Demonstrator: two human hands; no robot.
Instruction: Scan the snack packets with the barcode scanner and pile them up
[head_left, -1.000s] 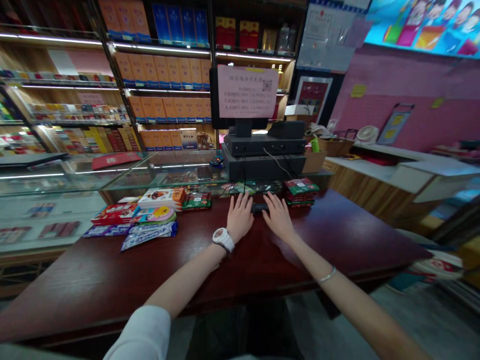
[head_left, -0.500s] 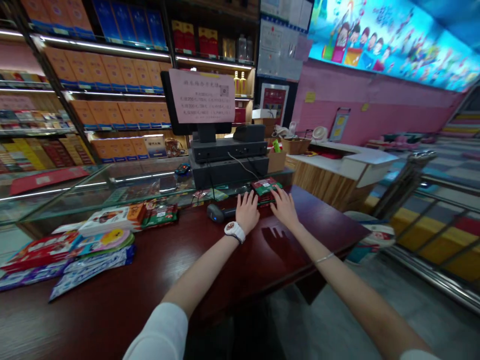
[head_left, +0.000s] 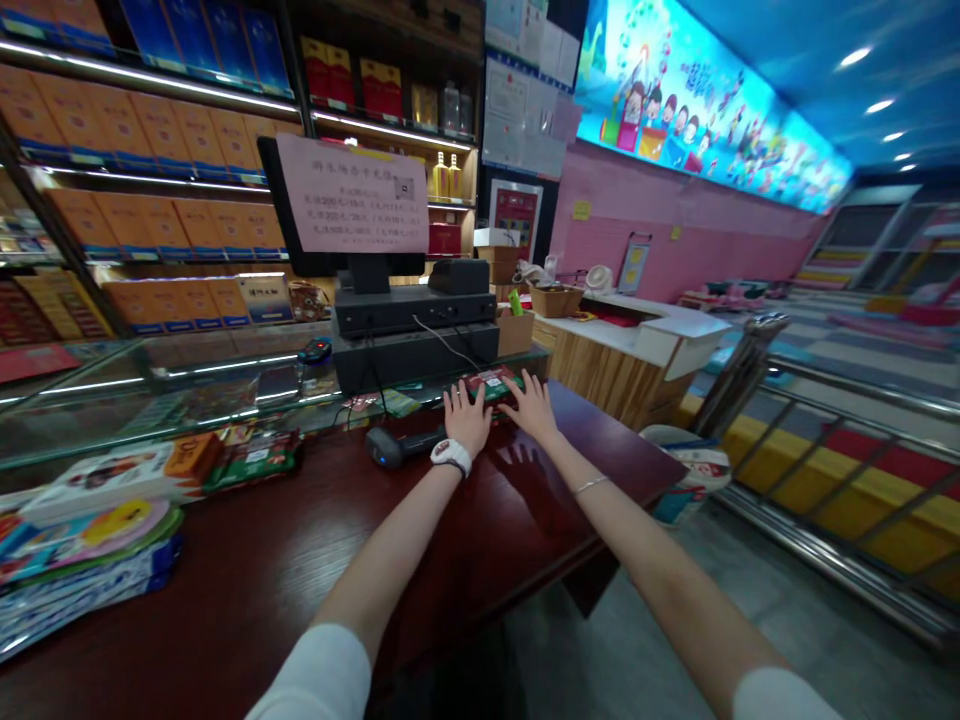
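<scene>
Both of my arms reach forward over a dark red wooden counter (head_left: 300, 560). My left hand (head_left: 466, 418), with a white watch on the wrist, lies flat with fingers spread on a stack of red and green packets (head_left: 491, 382). My right hand (head_left: 530, 405), with a thin bracelet on the wrist, rests open on the same stack at its right side. A black barcode scanner (head_left: 397, 446) lies on the counter just left of my left hand.
A black cash register with a monitor bearing a pink paper notice (head_left: 351, 195) stands behind the packets. Snack packets (head_left: 90, 520) are piled at the left on the counter. A glass display case (head_left: 150, 390) and product shelves run behind. A metal railing (head_left: 847, 440) is at right.
The view has swung right. Both hands moved from the scanner rightward onto the stack of red and green packets, which now lies under their fingers.
</scene>
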